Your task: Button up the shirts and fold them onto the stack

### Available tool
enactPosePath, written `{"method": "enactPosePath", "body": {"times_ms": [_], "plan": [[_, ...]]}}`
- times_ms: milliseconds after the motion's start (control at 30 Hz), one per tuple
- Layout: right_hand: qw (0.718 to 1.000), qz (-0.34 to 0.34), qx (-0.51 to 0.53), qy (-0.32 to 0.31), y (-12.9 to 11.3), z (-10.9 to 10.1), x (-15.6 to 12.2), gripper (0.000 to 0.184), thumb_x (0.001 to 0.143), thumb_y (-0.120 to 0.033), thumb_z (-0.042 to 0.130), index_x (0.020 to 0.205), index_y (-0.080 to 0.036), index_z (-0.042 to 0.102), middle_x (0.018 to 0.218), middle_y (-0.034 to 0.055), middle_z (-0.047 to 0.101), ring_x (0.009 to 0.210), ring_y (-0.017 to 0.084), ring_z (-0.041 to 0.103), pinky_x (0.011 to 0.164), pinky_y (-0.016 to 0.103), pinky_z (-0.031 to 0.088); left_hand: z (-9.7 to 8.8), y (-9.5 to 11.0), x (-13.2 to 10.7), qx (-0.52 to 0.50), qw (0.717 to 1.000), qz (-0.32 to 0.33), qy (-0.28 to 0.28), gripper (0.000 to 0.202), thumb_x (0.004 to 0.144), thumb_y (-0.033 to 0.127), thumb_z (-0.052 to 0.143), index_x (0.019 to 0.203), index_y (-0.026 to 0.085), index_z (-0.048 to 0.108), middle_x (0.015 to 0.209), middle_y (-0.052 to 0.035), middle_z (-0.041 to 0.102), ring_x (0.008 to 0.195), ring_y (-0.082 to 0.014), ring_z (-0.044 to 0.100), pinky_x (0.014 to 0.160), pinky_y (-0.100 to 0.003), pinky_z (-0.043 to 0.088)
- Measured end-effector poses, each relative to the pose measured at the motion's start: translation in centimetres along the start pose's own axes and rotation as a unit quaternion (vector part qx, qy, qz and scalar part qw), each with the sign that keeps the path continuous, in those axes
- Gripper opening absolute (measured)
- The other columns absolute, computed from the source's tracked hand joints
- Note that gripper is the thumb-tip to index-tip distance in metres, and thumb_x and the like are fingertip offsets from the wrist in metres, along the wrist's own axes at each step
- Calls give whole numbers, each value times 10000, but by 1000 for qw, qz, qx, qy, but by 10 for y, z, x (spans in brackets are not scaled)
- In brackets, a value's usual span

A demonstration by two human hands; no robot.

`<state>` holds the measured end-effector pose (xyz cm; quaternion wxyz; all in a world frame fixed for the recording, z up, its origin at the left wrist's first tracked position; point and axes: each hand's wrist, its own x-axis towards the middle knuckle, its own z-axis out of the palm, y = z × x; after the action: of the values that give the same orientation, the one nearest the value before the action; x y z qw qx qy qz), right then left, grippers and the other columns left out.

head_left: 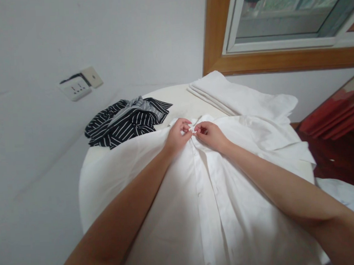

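left hand (pixel 177 137): thumb and fingers are pinching the white shirt (pixel 176 212) near its collar end, the tips drawn close together on the cloth!
right hand (pixel 211 136): it's gripping just beside, fingertips closed on the same small patch.
shirt: it's lying spread across the white table (pixel 176 102), its button strip running down toward the wearer of the camera.
striped cloth (pixel 128 121): it's sitting crumpled beyond the left forearm.
folded white cloth (pixel 240 92): it's resting at the far right, near the window frame (pixel 280 61).
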<state>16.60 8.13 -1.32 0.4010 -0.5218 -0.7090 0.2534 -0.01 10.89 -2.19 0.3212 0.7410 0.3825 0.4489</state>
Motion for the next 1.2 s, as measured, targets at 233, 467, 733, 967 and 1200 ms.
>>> {"method": "enactPosePath", "body": {"times_ms": [233, 467, 733, 967, 1200], "plan": [[1000, -1, 29, 11, 2, 0, -1, 202, 841, -337, 540, 811, -164, 641, 721, 15, 628, 641, 133, 528, 621, 247, 395, 2, 0, 2, -31, 999, -19, 27, 262, 707, 83, 557, 934, 196, 494, 701, 57, 546, 690, -111, 563, 724, -251, 433], [999, -13, -41, 10, 8, 3, 5, 318, 926, -443, 447, 754, -196, 552, 643, 0, 575, 605, 141, 484, 594, 255, 351, 2, 3, -2, -6, 999, 43, -1, 254, 767, 114, 574, 983, 205, 478, 741, 44, 587, 762, -120, 593, 752, -251, 444], [992, -45, -118, 4, 8, 4, 10, 255, 942, -346, 403, 791, -202, 550, 763, 39, 609, 733, 178, 523, 679, 272, 356, 2, 3, -2, 114, 988, 107, 11, 241, 789, 114, 544, 1003, 207, 489, 835, 5, 595, 832, -156, 590, 836, -304, 456], [997, -12, -76, 10, 10, 3, 12, 325, 961, -398, 392, 774, -201, 571, 692, 8, 594, 663, 159, 518, 644, 261, 359, -7, 12, 1, 277, 953, 122, 25, 257, 821, 201, 562, 1077, 206, 545, 957, -54, 613, 1009, -237, 528, 969, -372, 374], [951, -34, -278, 132, 15, -33, 12, 318, 953, -315, 408, 1001, -177, 690, 974, 122, 653, 936, 258, 531, 822, 356, 367, -26, 1, 3, 381, 916, 22, 126, 224, 893, 297, 495, 1065, 210, 609, 1133, -119, 582, 1133, -313, 462, 992, -440, 328]]}}
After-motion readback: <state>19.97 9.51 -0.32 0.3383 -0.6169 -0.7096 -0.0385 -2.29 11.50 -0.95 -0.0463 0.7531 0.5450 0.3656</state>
